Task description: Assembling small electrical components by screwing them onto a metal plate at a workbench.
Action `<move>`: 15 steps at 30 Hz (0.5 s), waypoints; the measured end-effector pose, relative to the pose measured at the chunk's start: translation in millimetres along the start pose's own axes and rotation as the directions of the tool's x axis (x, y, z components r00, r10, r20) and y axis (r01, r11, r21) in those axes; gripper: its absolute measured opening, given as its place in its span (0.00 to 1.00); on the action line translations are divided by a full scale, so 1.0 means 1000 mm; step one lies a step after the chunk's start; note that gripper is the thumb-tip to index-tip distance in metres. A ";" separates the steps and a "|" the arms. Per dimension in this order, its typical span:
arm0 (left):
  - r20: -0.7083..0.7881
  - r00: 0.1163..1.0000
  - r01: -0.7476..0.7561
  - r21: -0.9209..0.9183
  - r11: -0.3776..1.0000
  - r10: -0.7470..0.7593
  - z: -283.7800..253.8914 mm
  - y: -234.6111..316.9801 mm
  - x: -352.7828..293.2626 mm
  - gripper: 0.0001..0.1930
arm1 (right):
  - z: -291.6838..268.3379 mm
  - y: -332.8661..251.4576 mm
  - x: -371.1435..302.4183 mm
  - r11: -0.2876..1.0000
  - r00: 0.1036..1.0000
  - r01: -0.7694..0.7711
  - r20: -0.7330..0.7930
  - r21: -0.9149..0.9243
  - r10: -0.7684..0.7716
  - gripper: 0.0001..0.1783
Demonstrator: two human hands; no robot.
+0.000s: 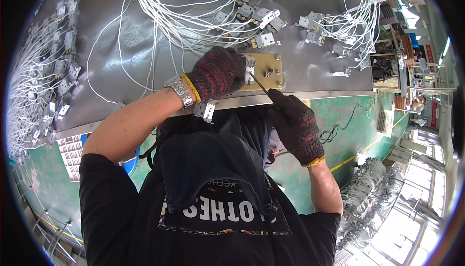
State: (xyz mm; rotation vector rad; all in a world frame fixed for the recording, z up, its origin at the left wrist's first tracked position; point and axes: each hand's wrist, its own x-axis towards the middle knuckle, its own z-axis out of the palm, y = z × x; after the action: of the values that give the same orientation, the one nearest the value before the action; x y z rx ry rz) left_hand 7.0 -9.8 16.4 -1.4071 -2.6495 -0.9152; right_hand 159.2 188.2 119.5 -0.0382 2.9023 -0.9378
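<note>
My left hand (219, 74), in a dark red-and-black knit glove with a yellow cuff, is closed on a small metal bracket part (249, 75) at the left side of a brass-coloured plate (275, 68). My right hand (296, 126), gloved the same way, grips a thin dark metal rod tool (260, 86), whose handle is hidden in the fist. Its tip slants up to the small part and seems to touch it. Several bolts and pins stand up from the plate. Below my left wrist, another metal bracket part (205, 111) hangs at the table's front edge.
On the grey metal table (160, 72) lie several bracket parts with white wires (169, 16) beyond my hands. More wired parts lie at the right (315, 26) and in a dense bunch at the far left (63, 58). A black cable (334, 130) lies on the green floor.
</note>
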 end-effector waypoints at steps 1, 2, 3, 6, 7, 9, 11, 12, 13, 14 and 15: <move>0.002 1.000 0.000 -0.002 1.000 0.000 0.001 0.000 0.000 0.28 | -0.002 -0.003 0.001 1.000 1.000 -0.002 0.001 0.001 0.002 0.22; 0.017 1.000 0.016 0.014 1.000 -0.016 0.001 0.001 0.001 0.28 | -0.004 -0.005 0.002 0.999 1.000 0.021 0.003 -0.031 -0.021 0.22; 0.031 0.999 0.032 0.030 0.999 -0.033 0.002 0.001 0.001 0.29 | -0.005 -0.006 0.003 0.997 0.999 0.045 0.006 -0.062 -0.045 0.23; 0.052 0.998 0.030 -0.028 0.999 -0.028 0.003 -0.003 0.001 0.28 | -0.006 -0.004 0.004 0.998 0.999 0.043 0.024 -0.050 -0.042 0.22; 0.053 0.998 0.029 -0.031 0.999 -0.027 0.002 -0.002 0.002 0.28 | -0.006 -0.002 0.004 0.998 0.999 0.040 0.024 -0.051 -0.039 0.22; -0.011 1.000 -0.017 0.014 1.000 0.017 -0.002 0.000 0.005 0.20 | -0.006 0.003 0.006 0.993 0.995 0.096 0.006 -0.062 -0.096 0.22; -0.014 1.000 -0.006 0.017 1.000 0.006 0.000 -0.002 0.004 0.19 | -0.004 0.005 0.009 0.996 0.997 0.077 0.018 -0.039 -0.077 0.21; -0.020 1.000 0.003 0.023 1.000 -0.002 -0.002 -0.003 0.004 0.19 | -0.003 0.005 0.012 0.998 0.998 0.062 0.026 -0.018 -0.061 0.20; -0.027 1.000 0.000 0.033 0.999 0.001 -0.003 -0.004 0.005 0.19 | -0.002 0.005 0.013 0.997 0.997 0.071 0.019 -0.019 -0.071 0.20; 0.025 1.000 -0.014 0.091 0.996 0.011 -0.002 -0.006 0.006 0.20 | 0.000 0.004 0.013 0.997 1.000 -0.020 0.023 0.068 0.018 0.20; 0.075 0.997 -0.030 0.152 0.988 0.018 -0.001 -0.007 0.006 0.21 | 0.001 0.004 0.013 0.982 0.994 -0.106 0.032 0.155 0.102 0.20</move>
State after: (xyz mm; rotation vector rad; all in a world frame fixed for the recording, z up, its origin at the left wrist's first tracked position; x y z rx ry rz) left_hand -2.4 -9.5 15.5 -1.4600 -2.6814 -0.6542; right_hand 146.6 190.0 116.0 0.1109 2.7680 -1.1348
